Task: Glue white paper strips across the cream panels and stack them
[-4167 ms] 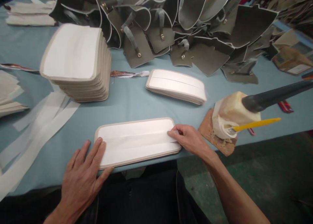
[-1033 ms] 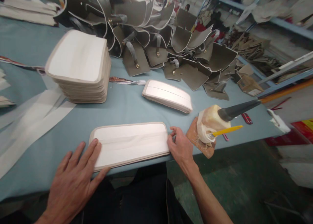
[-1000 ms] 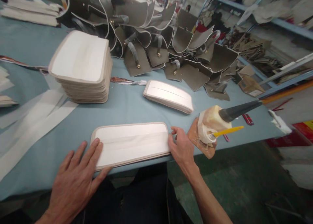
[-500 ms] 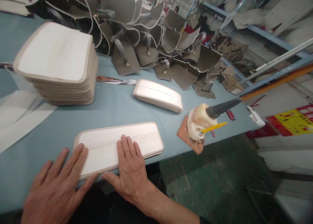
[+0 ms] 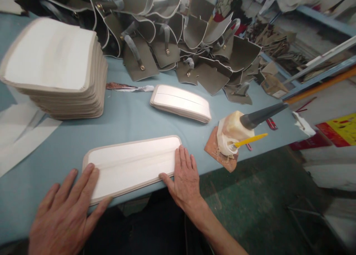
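Observation:
A long white panel [image 5: 133, 162] with rounded corners and a beige border lies flat at the table's near edge, on top of at least one more like it. My left hand [image 5: 63, 206] rests at the panel's left end, fingers spread, with its fingertips on the white face and thumb along the near edge. At the right end lies my right hand [image 5: 187, 177], its fingers stretched flat over the corner and the thumb out to the left on the near edge. Neither hand is wrapped round anything.
Behind stand a tall stack of larger panels [image 5: 52, 58] and a small stack of narrow panels [image 5: 180, 101]. A glue bottle [image 5: 235, 128] with a yellow-handled brush [image 5: 251, 140] sits on a brown board at the right. Several grey-brown bag pieces [image 5: 141, 62] fill the back.
My right hand has slid along the panel from its middle to its right end. The left hand keeps its place on the panel. My view has shifted slightly.

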### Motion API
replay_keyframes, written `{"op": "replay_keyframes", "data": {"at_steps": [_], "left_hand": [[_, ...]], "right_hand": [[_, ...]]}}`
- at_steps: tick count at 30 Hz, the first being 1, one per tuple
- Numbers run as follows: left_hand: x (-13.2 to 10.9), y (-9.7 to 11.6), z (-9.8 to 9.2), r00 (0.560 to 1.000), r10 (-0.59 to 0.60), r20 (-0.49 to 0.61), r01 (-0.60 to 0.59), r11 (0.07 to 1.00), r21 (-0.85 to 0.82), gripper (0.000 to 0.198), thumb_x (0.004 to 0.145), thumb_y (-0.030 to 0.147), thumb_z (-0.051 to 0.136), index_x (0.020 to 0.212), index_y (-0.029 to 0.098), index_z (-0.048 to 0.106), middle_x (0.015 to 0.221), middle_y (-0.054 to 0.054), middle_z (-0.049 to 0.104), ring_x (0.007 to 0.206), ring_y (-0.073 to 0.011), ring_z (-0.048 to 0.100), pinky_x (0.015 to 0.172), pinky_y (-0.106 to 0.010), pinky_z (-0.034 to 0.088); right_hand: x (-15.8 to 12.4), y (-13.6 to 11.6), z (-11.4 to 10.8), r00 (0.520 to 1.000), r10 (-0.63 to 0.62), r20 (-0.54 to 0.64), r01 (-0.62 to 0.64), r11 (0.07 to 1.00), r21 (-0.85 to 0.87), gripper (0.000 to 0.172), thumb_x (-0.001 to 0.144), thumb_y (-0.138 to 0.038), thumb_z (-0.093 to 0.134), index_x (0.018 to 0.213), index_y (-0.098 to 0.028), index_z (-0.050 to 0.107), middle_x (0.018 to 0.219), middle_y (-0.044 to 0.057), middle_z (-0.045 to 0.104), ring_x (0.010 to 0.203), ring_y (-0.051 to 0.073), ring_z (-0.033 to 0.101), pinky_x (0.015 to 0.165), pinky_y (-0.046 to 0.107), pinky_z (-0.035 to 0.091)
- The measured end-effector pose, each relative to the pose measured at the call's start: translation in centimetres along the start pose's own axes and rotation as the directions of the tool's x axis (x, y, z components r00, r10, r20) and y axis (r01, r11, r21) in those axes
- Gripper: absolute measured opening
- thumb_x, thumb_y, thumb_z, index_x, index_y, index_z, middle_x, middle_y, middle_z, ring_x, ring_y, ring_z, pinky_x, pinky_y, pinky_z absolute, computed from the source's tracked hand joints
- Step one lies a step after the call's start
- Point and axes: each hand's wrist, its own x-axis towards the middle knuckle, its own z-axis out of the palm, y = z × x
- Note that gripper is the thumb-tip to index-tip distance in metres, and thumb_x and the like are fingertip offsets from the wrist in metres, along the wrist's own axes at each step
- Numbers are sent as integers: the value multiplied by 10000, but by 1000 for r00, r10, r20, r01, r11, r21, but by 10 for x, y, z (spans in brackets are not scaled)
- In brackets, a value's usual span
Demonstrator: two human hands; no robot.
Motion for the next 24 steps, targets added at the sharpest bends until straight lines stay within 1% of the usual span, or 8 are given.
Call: {"op": "replay_keyframes", "data": {"at_steps": [2,5,8,12,16,20,22,24], "left_hand": [[0,2,-1,1000,-21,20,19,998,66,734,989,460,441,1657,349,157,1716,36,233,1569,-392,264,1256,-676,225],[-1,2,-4,999,43,29,-47,988,149,731,1015,468,398,1665,232,162,1686,-96,327,1539,-442,310,1204,-684,286],[-2,0,-4,996,92,13,-93,971,221,739,1027,499,378,1658,164,189,1640,-166,408,1489,-471,382,1156,-666,333],[-4,-3,-2,991,135,-12,-126,948,293,759,1031,543,372,1639,105,245,1595,-183,474,1435,-475,448,1124,-622,357],[-6,-3,-2,991,132,-6,-123,934,335,745,1033,560,372,1599,77,345,1587,-168,488,1417,-457,473,1123,-588,351],[-7,-4,-3,994,111,12,-108,933,344,739,1027,583,381,1581,95,392,1594,-150,481,1441,-435,457,1137,-572,339],[-7,-3,-4,995,95,18,-95,935,340,741,1026,595,371,1587,111,386,1597,-144,476,1454,-421,449,1144,-563,337],[-8,-2,-3,997,76,24,-80,940,331,742,1026,600,361,1595,124,375,1600,-144,472,1465,-408,443,1156,-553,330]], "right_hand": [[-1,3,1,1000,-1,-7,1,1000,-6,925,986,-651,531,1581,36,365,1655,271,307,1531,409,306,1240,589,223],[-3,5,3,1000,-13,-28,13,1000,-7,896,1002,-633,503,1586,32,358,1653,262,321,1527,409,310,1233,599,213],[-5,9,7,998,-29,-52,28,1000,-5,835,1020,-594,475,1595,1,359,1646,241,353,1522,403,318,1220,609,226],[-6,14,6,997,-47,-57,46,999,-19,766,1032,-543,455,1580,-12,396,1641,226,374,1507,417,335,1199,622,249],[-1,7,-8,990,-76,-123,75,997,-16,781,1040,-559,439,1586,-4,377,1632,229,392,1517,427,305,1217,628,201],[6,-16,-14,956,-244,-161,256,965,57,855,1013,-646,461,1612,-47,342,1693,214,267,1565,376,229,1249,575,193],[6,-24,-8,939,-321,-125,335,936,108,863,997,-673,483,1605,-71,370,1689,210,282,1565,360,244,1247,551,233],[4,-26,2,934,-348,-87,357,924,136,860,983,-678,516,1591,-80,404,1678,218,307,1557,362,270,1239,546,263]]}}
